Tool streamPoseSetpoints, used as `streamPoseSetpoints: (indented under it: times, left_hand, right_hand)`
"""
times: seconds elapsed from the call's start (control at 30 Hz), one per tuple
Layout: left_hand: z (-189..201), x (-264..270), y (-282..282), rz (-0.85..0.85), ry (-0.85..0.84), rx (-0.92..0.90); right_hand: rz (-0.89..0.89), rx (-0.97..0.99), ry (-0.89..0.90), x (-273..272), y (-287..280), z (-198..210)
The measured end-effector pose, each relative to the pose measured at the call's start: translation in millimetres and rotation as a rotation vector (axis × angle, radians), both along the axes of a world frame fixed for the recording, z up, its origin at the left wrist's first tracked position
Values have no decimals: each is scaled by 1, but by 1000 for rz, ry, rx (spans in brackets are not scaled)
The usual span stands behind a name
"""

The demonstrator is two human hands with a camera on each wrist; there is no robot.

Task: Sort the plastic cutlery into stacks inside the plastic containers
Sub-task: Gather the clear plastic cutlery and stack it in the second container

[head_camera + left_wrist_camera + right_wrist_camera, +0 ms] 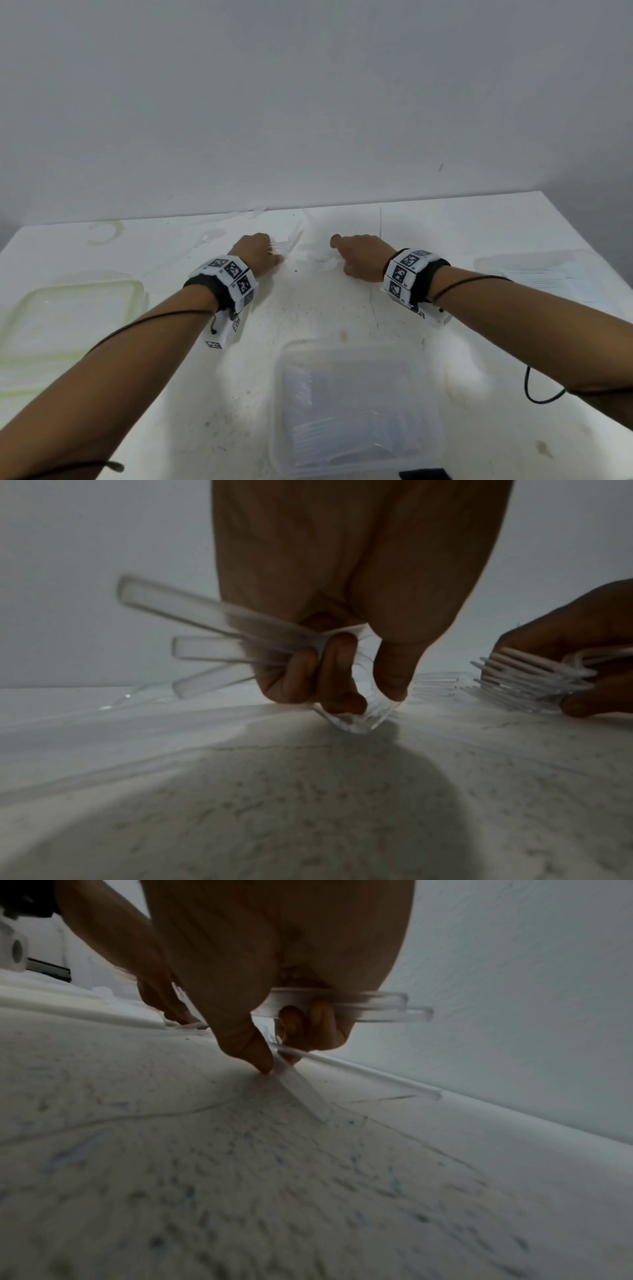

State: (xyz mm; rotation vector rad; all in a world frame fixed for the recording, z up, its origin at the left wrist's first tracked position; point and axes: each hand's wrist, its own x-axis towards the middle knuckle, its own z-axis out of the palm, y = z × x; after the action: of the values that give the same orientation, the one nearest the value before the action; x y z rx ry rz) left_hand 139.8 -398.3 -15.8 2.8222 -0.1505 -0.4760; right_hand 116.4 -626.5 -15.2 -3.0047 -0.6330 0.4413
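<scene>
The near container (356,407) already holds stacked cutlery, while our left hand (329,680) grips a bundle of spoons (205,645), our right hand (274,1031) clutches forks (527,680), and loose pieces (212,236) remain on the far tabletop (308,315).

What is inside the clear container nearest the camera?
The clear container holds stacked clear plastic cutlery. Fork tines seem to show at its left side; the blur hides the count and whatever lies beneath.

Bare test room, scuffed white table (308,318), blank grey wall (308,102)
</scene>
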Motion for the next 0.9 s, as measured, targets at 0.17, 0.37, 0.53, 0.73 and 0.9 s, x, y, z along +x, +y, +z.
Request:
streamPoseSetpoints:
  times: [0.17,0.37,0.53,0.73,0.9]
  left_hand:
    - [2,16,0,50,-185,-116]
    - [9,9,30,-152,55,1]
    - [-6,-7,41,-167,33,177]
    - [1,-15,39,-88,-4,71]
    - [-2,-6,42,121,0,-156]
  right_hand:
    - [68,-30,-133,-3,-16,-1]
    - [48,46,-105,-5,-25,-5]
    - [42,83,-148,-9,-26,-9]
    - [72,124,-73,-13,-28,-11]
    - [54,196,-31,-19,-29,-14]
